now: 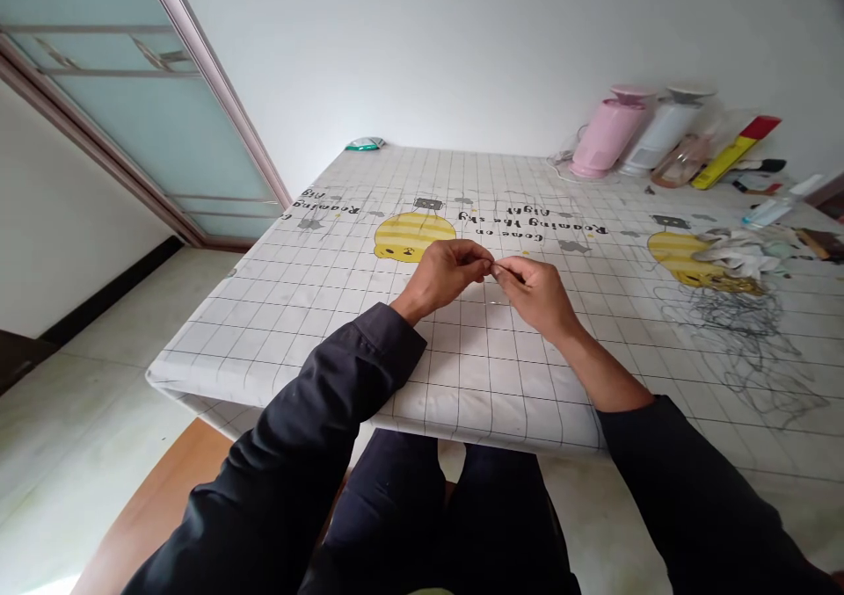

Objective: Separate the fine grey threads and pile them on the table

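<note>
Over the middle of the table, my left hand (448, 272) and my right hand (535, 292) meet at the fingertips. Each is closed in a pinch between thumb and forefinger. Whatever sits in the pinch is too small to name. A faint, shiny, clear bit (496, 302) shows just below the fingers; I cannot tell whether it hangs from them or lies on the cloth. Beneath both hands spreads a white checked tablecloth (330, 314) printed with yellow balloons and lettering.
A loose tangle of dark thread (745, 318) lies at the right, by a crumpled pale cloth (748, 252). Along the wall stand a pink device (607, 136), a white one (663, 134), a bottle (682, 160) and a yellow-red box (735, 154). A green packet (365, 144) rests at the far left corner.
</note>
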A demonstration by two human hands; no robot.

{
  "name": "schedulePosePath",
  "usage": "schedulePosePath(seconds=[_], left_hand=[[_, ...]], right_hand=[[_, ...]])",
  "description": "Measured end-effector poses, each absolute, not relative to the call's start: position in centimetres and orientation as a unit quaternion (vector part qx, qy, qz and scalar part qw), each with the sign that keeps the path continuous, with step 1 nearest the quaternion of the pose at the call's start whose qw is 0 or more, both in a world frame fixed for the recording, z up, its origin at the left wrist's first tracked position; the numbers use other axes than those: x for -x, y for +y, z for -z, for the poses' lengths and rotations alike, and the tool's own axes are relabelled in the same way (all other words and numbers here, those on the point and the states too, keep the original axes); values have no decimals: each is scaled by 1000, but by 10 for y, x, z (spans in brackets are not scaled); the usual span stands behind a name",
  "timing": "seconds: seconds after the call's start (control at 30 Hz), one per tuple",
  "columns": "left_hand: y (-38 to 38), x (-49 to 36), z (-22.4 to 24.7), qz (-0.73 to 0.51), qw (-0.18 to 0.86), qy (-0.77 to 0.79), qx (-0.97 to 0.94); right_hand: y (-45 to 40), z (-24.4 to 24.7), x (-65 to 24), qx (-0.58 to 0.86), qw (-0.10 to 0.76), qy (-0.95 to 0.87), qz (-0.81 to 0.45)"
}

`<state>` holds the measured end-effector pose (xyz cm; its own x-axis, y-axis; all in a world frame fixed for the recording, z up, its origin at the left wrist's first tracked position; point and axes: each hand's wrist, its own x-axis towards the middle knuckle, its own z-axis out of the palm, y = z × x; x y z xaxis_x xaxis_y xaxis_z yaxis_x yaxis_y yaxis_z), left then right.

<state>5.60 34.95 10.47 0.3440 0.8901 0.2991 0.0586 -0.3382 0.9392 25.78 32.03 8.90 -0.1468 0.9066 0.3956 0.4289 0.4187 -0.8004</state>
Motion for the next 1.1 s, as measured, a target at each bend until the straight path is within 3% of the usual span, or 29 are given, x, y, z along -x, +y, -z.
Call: schedulePosePath(seconds=[0.13,0.4,0.83,0.93,1.1], left_hand=[[356,-51,-109,-499,489,355,-621],[360,-46,-113,-519,518,328,-596],[364,-1,-125,-366,395,353,-765],[364,-5,-122,-379,393,353,-759],[364,-12,-121,-421,413,375,-716]], right_hand=[[323,-97,-264,397,485,-628,-462],[322,-102,-266,259,473,-555,-634],[331,-93,-282,350,245,-533,-730],[331,-92,-281,371,238,-531,-724],[325,-93,-274,364,303,-541,-695]])
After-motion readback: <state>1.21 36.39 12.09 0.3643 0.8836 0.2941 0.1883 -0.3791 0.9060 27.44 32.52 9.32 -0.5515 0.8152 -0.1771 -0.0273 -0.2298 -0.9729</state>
